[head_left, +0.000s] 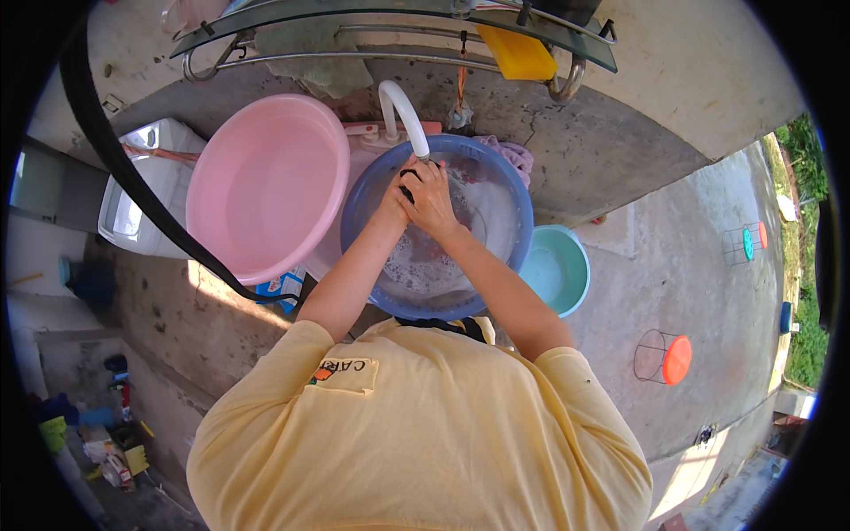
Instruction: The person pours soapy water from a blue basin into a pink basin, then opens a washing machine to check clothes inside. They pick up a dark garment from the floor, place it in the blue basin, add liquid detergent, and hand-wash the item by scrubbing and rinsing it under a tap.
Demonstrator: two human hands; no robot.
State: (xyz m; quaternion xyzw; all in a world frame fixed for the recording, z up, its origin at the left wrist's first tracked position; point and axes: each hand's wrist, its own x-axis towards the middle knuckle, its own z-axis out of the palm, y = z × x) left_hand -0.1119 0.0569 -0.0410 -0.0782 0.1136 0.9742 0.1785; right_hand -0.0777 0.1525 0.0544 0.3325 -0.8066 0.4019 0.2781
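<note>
Under the mouth of the white curved faucet [406,111], my two hands are pressed together over the far part of a blue basin [524,199]. Closed fingers of my right hand [432,202] lie over a small black thing [410,183], whose kind I cannot make out. My left hand [397,196] is against the same thing from the left, its fingers partly hidden by the right. Sudsy water [414,265] fills the basin below, with foam on the surface. Something reddish shows in the water just beyond my right hand.
A large pink basin [199,190] stands to the left, beside a white washing machine [146,195]. At the right sits a small turquoise basin [580,261]. Above hangs a glass shelf [398,26] with metal rails and a yellow cloth [518,53]. Wire-legged stools [676,360] stand farther right.
</note>
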